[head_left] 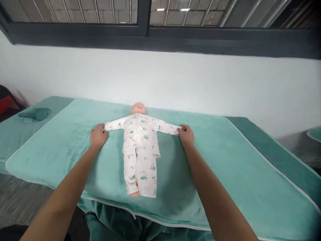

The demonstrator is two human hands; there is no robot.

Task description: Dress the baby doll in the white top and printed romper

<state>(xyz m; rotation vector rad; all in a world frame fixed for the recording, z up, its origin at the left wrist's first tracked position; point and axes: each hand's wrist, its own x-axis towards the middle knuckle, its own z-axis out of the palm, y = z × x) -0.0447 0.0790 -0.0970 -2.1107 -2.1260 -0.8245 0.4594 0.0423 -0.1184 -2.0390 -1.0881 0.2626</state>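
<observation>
A baby doll [138, 108] lies on its back with its head toward the wall. It wears a white printed pajama top [140, 134] and matching pajama pants [145, 172]; one foot shows at the left cuff, while the other is hidden. Both sleeves are stretched out sideways. My left hand [98, 135] has its fingers closed on the end of the left-side sleeve [114, 125]. At the other side, my right hand [186, 135] pinches the cuff of the right-side sleeve [168, 128]. The doll's own hands cannot be seen.
Under the doll is a padded bed with a light green cover [220, 160]. A face hole [35, 114] opens at its left end. Behind it rises a white wall [160, 77] below a dark window frame [160, 38]. A red and black object [7, 103] stands at far left.
</observation>
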